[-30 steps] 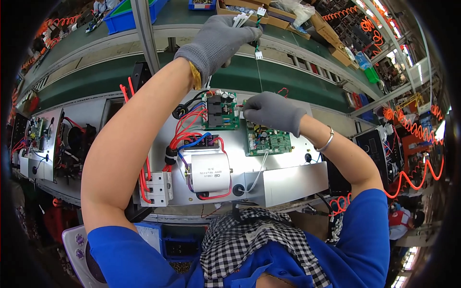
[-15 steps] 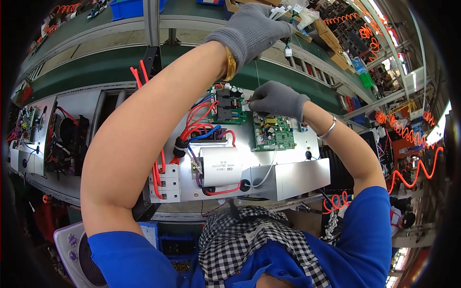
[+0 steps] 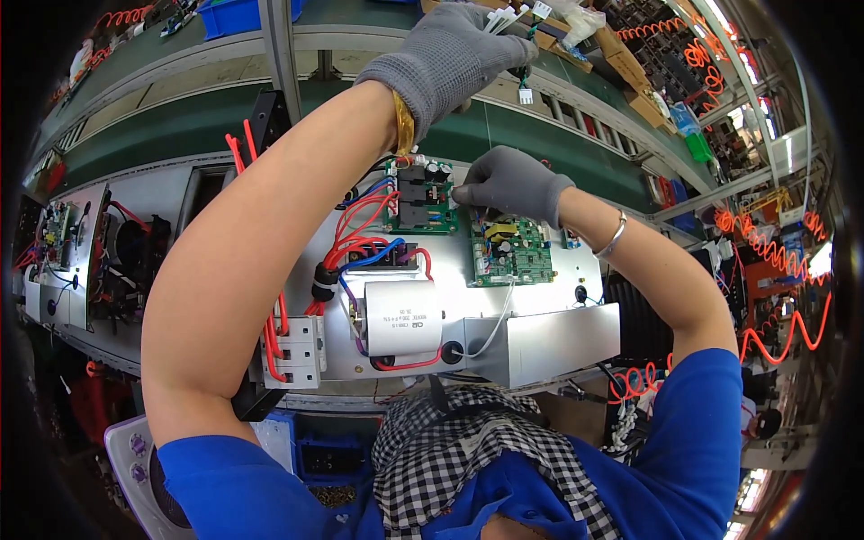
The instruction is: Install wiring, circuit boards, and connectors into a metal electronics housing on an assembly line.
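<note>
My left hand (image 3: pixel 441 61), in a grey knit glove, is raised above the far side of the unit. It is closed round a bundle of wires with white plugs (image 3: pixel 506 20); one white plug (image 3: pixel 526 95) dangles below it on dark wires. My right hand (image 3: pixel 515 184), gloved too, has thumb and fingers pinched together between two green circuit boards, the left one (image 3: pixel 428 216) with black relays and the right one (image 3: pixel 526 263). What lies in that pinch is hidden. Both boards sit on a silver metal plate (image 3: pixel 454 261).
A white cylindrical capacitor (image 3: pixel 400 319), red and blue cables (image 3: pixel 355 241), a grey breaker block (image 3: pixel 300 353) and a bent metal cover (image 3: pixel 562 344) sit on the plate. A similar unit (image 3: pixel 65 252) stands left. Beyond runs a green conveyor (image 3: pixel 333 106) with a metal rail; orange coiled hoses (image 3: pixel 760 225) hang right.
My left hand with the wire bundle has shifted slightly left in view. My right hand stays between the boards; the white plug seen at its fingertips before is now hidden.
</note>
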Tool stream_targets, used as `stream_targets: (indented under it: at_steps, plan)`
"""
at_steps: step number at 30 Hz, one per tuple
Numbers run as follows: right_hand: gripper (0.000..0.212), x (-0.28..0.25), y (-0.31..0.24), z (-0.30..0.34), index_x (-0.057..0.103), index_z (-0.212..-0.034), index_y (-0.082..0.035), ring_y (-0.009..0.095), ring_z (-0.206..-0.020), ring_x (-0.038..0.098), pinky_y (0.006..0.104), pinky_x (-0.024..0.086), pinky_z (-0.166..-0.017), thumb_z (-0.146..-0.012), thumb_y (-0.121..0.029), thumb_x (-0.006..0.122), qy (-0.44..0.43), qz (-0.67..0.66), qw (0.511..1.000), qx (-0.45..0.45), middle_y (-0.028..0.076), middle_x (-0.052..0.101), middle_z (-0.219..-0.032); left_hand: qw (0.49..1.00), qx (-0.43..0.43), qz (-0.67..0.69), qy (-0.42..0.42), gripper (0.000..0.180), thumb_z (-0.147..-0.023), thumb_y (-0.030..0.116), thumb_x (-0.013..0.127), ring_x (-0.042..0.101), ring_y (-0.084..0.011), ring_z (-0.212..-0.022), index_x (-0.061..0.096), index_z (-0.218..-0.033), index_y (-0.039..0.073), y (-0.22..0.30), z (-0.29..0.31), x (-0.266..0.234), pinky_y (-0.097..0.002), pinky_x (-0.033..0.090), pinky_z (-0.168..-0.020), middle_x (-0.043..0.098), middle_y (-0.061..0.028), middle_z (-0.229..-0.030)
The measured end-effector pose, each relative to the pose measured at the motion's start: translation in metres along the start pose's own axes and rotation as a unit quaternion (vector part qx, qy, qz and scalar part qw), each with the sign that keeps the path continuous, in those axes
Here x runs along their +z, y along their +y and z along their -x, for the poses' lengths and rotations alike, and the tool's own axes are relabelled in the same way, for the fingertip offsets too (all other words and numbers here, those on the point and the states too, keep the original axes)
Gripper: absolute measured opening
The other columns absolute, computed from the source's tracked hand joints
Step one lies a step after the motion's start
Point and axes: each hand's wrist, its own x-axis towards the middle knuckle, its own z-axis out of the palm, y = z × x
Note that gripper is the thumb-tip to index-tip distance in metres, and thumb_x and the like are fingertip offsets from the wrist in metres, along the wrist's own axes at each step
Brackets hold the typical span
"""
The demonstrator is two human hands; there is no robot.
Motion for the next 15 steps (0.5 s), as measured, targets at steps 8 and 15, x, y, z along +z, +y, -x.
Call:
stream_targets:
  at_steps: [8,15]
  plan:
    - [0.039,-0.013,-0.02,-0.007,0.072,-0.077,0.002,0.012,-0.048,0.06,0.0298,0.05,-0.054,-0.095,-0.032,0.066,-0.085,0.09,0.992,0.013,0.007,0.067,-0.062,0.998,0.044,-0.05,-0.005,0.02,-0.094,0.026,0.065,0.046,-0.0084,-0.051,0.069,-0.086,0.007,-0.008,-0.004,0.003,-0.0276,0.035,-0.047,0.052,0.0036,-0.06]
    - [0.042,-0.009,-0.02,-0.003,0.07,-0.076,0.003,0.013,-0.046,0.059,0.0303,0.049,-0.051,-0.097,-0.033,0.061,-0.086,0.089,0.991,0.051,0.007,0.067,-0.063,0.995,0.045,-0.092,0.014,0.028,-0.092,0.036,0.067,0.044,-0.0081,-0.045,0.07,-0.094,0.008,-0.008,0.002,0.009,-0.0273,0.032,-0.042,0.048,0.0021,-0.057]
